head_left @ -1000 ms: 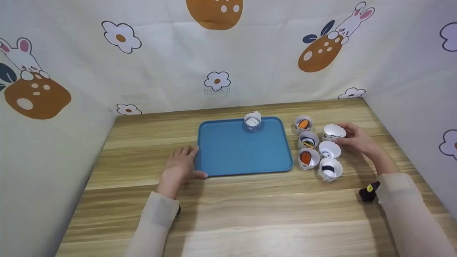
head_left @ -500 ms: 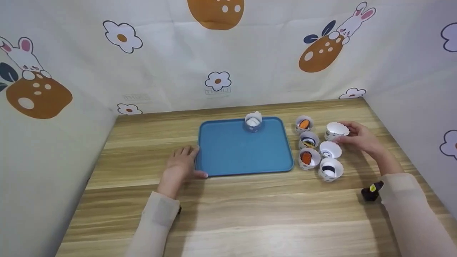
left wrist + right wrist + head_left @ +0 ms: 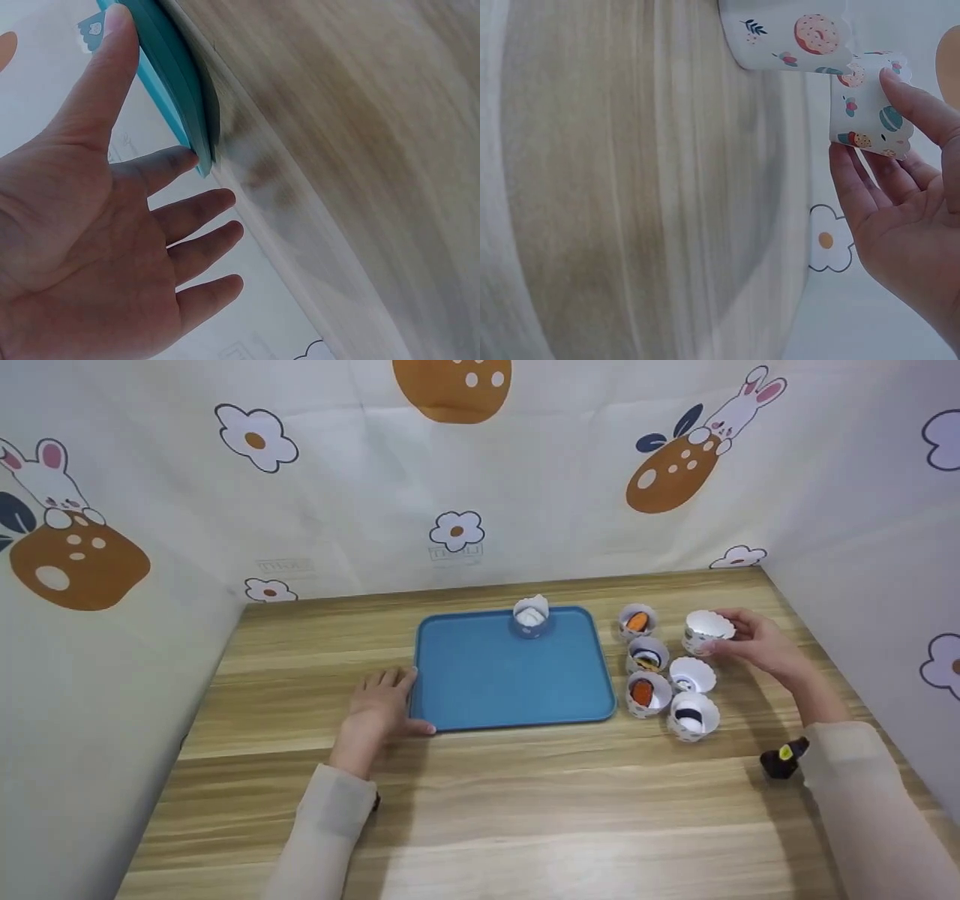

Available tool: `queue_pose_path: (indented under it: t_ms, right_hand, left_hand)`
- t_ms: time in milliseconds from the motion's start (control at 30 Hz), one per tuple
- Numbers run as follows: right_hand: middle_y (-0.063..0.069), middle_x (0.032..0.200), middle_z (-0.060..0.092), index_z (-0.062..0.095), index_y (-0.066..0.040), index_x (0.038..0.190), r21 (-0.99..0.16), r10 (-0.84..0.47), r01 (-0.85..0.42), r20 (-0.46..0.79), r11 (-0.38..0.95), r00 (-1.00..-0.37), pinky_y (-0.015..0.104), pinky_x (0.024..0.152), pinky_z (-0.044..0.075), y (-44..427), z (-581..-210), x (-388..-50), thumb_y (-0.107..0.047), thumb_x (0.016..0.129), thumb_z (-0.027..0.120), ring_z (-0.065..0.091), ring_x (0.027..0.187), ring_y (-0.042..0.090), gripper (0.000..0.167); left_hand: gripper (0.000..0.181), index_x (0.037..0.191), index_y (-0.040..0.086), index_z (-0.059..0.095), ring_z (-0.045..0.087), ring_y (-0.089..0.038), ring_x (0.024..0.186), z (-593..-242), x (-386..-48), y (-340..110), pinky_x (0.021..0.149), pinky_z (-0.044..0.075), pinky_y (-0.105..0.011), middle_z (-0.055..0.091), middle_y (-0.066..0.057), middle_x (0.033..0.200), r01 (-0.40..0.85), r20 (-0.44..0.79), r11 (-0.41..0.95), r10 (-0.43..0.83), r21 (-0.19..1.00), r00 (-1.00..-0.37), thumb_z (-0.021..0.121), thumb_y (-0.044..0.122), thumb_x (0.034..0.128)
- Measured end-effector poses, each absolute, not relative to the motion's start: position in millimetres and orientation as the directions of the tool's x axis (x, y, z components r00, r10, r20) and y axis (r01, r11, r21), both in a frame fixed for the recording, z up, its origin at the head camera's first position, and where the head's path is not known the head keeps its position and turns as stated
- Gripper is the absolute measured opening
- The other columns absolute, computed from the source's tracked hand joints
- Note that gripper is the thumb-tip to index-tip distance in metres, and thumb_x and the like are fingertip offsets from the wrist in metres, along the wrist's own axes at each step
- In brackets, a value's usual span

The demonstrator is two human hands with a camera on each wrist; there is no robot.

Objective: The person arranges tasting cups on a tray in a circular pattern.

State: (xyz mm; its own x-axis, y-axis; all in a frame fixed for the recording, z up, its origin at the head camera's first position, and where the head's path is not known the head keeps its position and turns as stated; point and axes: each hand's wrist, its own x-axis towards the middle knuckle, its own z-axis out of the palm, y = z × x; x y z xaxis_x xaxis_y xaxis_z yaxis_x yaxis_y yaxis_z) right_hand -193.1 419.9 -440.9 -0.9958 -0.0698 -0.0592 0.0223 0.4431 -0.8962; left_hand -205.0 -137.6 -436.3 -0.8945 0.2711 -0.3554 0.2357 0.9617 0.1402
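Observation:
My right hand (image 3: 761, 645) pinches a white paper baking cup (image 3: 703, 639) by its side at the back right. In the right wrist view, printed treats show on this baking cup (image 3: 870, 105), with the thumb on one side and fingers on the other; it appears raised off the table. What it holds is hidden. Beside it stand several similar cups, among them one with an orange sushi piece (image 3: 637, 622) and one with a black-banded white piece (image 3: 688, 715). My left hand (image 3: 380, 701) touches the blue tray (image 3: 510, 675) at its near left corner, its fingers (image 3: 199, 210) nearly straight.
Another baking cup (image 3: 530, 628) with something white inside stands at the tray's back edge. The wooden table (image 3: 525, 810) meets printed cloth walls (image 3: 360, 495) at the back and sides. A small black object (image 3: 780, 761) sits by the right sleeve.
The right hand and its baking cup have shifted slightly to the right and back, away from the neighbouring cup. The left hand and tray stay in place.

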Motion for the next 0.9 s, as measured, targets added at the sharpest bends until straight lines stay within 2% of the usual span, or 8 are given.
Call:
queue_pose_path:
  t_ms: [500,733,900]
  right_hand:
    - [-0.028,0.104,0.057,0.034,0.012,0.143,-0.872,-0.078,0.022,-0.068,0.488,-0.995,0.007,0.082,0.05,407,-420,-195,-0.012,0.094,0.069,0.057,0.096,-0.013,0.065]
    - [-0.027,0.099,0.06,0.035,0.013,0.144,-0.877,-0.085,0.007,-0.054,0.48,-0.995,0.008,0.079,0.052,400,-413,-196,-0.007,0.093,0.068,0.059,0.094,-0.012,0.064]
    - [-0.025,0.099,0.062,0.036,0.012,0.143,-0.88,-0.098,0.006,-0.06,0.474,-0.993,0.01,0.08,0.053,391,-406,-197,-0.01,0.094,0.068,0.061,0.094,-0.009,0.063]
  left_hand:
    - [0.102,0.159,0.008,0.023,0.021,-0.043,0.151,-436,-204,-139,0.124,0.018,-0.059,0.024,-0.023,0.163,0.238,-0.347,0.961,0.273,0.141,-0.897,0.074,0.054,0.0832]
    - [0.103,0.16,0.009,0.019,0.018,-0.043,0.153,-437,-206,-137,0.125,0.015,-0.06,0.021,-0.023,0.164,0.237,-0.381,0.962,0.271,0.133,-0.884,0.072,0.055,0.0846]
    - [0.103,0.16,0.008,0.021,0.019,-0.043,0.152,-437,-205,-137,0.125,0.015,-0.059,0.023,-0.023,0.164,0.237,-0.368,0.961,0.273,0.141,-0.889,0.073,0.054,0.084]
